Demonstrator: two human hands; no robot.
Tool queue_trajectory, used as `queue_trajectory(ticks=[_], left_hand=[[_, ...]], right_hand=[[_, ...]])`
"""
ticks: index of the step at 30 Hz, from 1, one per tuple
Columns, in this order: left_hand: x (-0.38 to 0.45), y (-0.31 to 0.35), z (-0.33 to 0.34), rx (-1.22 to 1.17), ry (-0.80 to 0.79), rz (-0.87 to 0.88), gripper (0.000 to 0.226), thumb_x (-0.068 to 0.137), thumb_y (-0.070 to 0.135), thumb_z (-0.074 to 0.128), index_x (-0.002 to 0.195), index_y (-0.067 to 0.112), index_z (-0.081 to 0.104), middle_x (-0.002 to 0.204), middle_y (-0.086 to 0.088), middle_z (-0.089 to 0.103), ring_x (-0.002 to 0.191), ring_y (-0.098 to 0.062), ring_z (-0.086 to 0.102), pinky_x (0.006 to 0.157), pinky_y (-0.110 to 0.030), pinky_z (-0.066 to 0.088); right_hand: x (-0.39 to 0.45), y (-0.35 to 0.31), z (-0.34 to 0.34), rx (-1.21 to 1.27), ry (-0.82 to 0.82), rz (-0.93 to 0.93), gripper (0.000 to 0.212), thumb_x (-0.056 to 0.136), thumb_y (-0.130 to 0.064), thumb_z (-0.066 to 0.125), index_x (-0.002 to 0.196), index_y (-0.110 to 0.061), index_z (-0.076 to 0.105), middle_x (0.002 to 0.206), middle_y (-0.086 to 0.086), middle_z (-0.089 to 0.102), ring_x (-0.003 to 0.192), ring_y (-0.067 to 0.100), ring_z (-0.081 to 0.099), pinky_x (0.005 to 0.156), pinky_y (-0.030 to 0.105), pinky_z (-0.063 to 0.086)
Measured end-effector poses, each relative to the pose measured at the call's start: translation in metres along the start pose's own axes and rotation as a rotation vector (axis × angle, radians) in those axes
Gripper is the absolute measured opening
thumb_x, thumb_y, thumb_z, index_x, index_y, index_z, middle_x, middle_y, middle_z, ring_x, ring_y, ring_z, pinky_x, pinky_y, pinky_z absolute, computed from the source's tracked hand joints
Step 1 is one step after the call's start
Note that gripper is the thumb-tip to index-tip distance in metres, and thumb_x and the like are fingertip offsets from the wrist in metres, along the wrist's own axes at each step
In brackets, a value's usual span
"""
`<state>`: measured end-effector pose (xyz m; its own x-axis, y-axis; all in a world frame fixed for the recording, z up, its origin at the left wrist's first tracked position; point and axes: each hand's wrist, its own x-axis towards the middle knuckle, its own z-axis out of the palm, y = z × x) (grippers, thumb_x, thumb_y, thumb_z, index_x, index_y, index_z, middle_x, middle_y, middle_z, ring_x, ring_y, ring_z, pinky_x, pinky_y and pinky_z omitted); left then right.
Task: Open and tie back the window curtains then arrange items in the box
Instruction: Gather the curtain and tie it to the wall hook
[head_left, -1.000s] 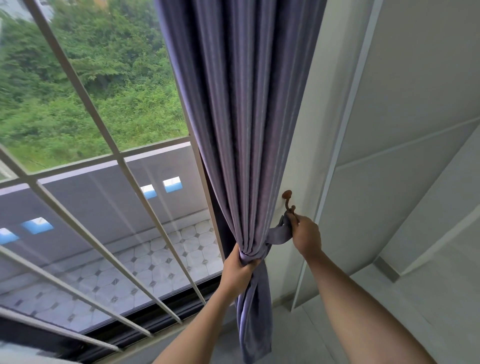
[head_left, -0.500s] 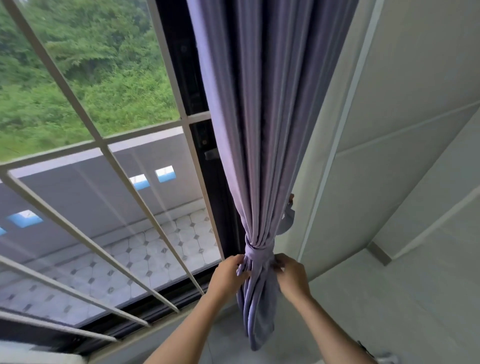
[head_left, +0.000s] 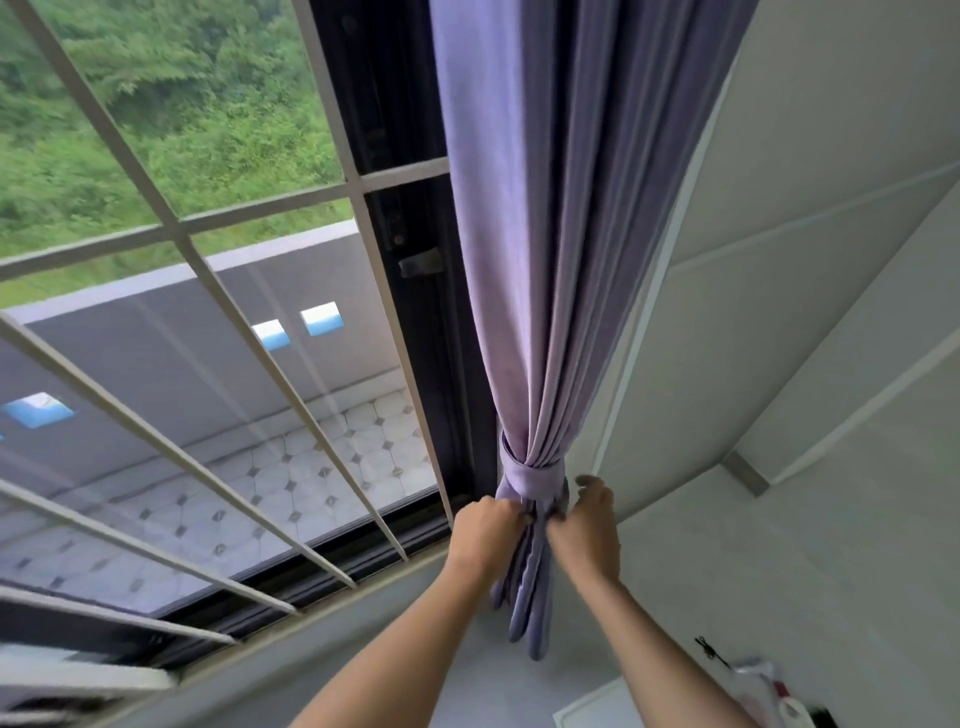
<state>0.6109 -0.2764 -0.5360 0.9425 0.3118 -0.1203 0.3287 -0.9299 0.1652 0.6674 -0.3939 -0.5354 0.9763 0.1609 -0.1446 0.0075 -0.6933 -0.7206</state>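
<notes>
A purple curtain (head_left: 561, 234) hangs gathered at the right side of the window. A matching tie-back band (head_left: 527, 480) wraps it low down. My left hand (head_left: 485, 525) grips the curtain folds just under the band on the left. My right hand (head_left: 587, 525) holds the folds on the right, its upper fingers spread loosely beside the band. The curtain's tail (head_left: 527, 613) hangs between my wrists. The wall hook is hidden behind the fabric.
White window bars (head_left: 218, 332) cross the glass on the left, with a dark window frame (head_left: 395, 249) beside the curtain. A white wall (head_left: 810, 291) rises on the right. Small items (head_left: 763, 686) lie at the bottom right corner.
My right hand left the wall hook and came down to the curtain below the band. Both hands now hold the folds there. The view has shifted, putting the curtain further right.
</notes>
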Motion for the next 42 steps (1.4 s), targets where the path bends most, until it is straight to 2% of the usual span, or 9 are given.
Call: queue_trajectory(ticks=[4,8,16,21,26,31,35,39,42], left_hand=[[-0.003,-0.001,-0.003,-0.011,0.012,0.026,0.036,0.097,0.039,0.044,0.098,0.011,0.066,0.094,-0.014,0.069,0.091,-0.036,0.063,0.066,-0.034,0.04],[-0.005,-0.013,0.002,0.027,0.036,0.042,0.033,0.098,0.036,0.043,0.099,0.015,0.068,0.089,-0.011,0.071,0.086,-0.036,0.065,0.063,-0.033,0.036],[-0.007,-0.001,-0.014,0.064,-0.024,0.146,0.034,0.097,0.037,0.044,0.099,0.012,0.066,0.095,-0.013,0.069,0.091,-0.035,0.063,0.079,-0.034,0.042],[-0.01,-0.008,-0.015,-0.073,0.156,0.168,0.024,0.093,0.034,0.049,0.096,0.014,0.062,0.092,-0.005,0.069,0.082,-0.031,0.064,0.07,-0.034,0.044],[-0.005,-0.005,-0.022,0.004,0.133,0.135,0.018,0.08,0.014,0.059,0.064,0.016,0.065,0.055,-0.003,0.062,0.049,-0.03,0.059,0.047,-0.025,0.032],[-0.007,-0.001,-0.026,0.164,0.055,0.131,0.023,0.05,0.014,0.081,0.047,0.018,0.058,0.038,-0.003,0.05,0.034,-0.023,0.048,0.045,-0.019,0.022],[-0.007,0.002,-0.035,-0.05,0.028,0.177,0.024,0.08,0.022,0.044,0.089,0.017,0.066,0.085,-0.007,0.071,0.08,-0.033,0.063,0.07,-0.032,0.043],[-0.001,-0.001,-0.038,-0.337,0.096,-0.023,0.028,0.08,0.015,0.046,0.107,0.013,0.051,0.106,-0.005,0.06,0.085,-0.034,0.06,0.069,-0.04,0.049],[0.01,-0.001,-0.035,-0.424,0.078,-0.046,0.045,0.086,0.02,0.051,0.13,0.017,0.041,0.116,-0.002,0.053,0.09,-0.032,0.06,0.063,-0.034,0.044]], right_hand=[[0.001,0.005,-0.003,-0.131,-0.202,-0.187,0.013,0.087,-0.023,0.048,0.091,-0.012,0.054,0.089,0.013,0.066,0.084,0.039,0.061,0.058,0.034,0.039],[0.006,0.029,-0.014,-0.309,-0.127,-0.329,0.026,0.097,-0.027,0.044,0.092,-0.008,0.061,0.08,0.017,0.068,0.076,0.04,0.063,0.057,0.037,0.041],[0.005,-0.004,-0.022,-0.601,-0.165,-0.047,0.027,0.097,-0.028,0.043,0.114,-0.012,0.056,0.116,0.008,0.064,0.108,0.03,0.061,0.087,0.036,0.048],[-0.005,-0.018,-0.022,-0.531,-0.224,-0.08,0.041,0.089,-0.051,0.048,0.103,-0.016,0.065,0.103,0.009,0.069,0.096,0.032,0.065,0.076,0.033,0.05],[-0.01,-0.012,-0.018,-0.755,-0.12,-0.227,0.024,0.096,-0.007,0.042,0.107,-0.016,0.062,0.107,0.005,0.069,0.102,0.026,0.064,0.08,0.034,0.047],[-0.003,-0.011,-0.021,-0.821,-0.192,-0.231,0.032,0.095,-0.001,0.038,0.116,-0.012,0.059,0.114,0.008,0.066,0.11,0.028,0.06,0.085,0.036,0.048],[0.01,-0.031,-0.031,-0.792,-0.24,-0.072,0.029,0.094,-0.012,0.045,0.119,-0.017,0.059,0.122,0.004,0.06,0.118,0.027,0.053,0.093,0.034,0.043],[0.013,-0.033,-0.032,-0.523,-0.325,0.049,0.04,0.084,-0.034,0.063,0.118,-0.016,0.052,0.117,0.007,0.062,0.109,0.031,0.059,0.08,0.033,0.047],[0.014,-0.034,-0.028,-0.473,-0.309,0.014,0.03,0.092,-0.027,0.053,0.119,-0.013,0.054,0.115,0.012,0.063,0.105,0.033,0.062,0.077,0.033,0.047]])
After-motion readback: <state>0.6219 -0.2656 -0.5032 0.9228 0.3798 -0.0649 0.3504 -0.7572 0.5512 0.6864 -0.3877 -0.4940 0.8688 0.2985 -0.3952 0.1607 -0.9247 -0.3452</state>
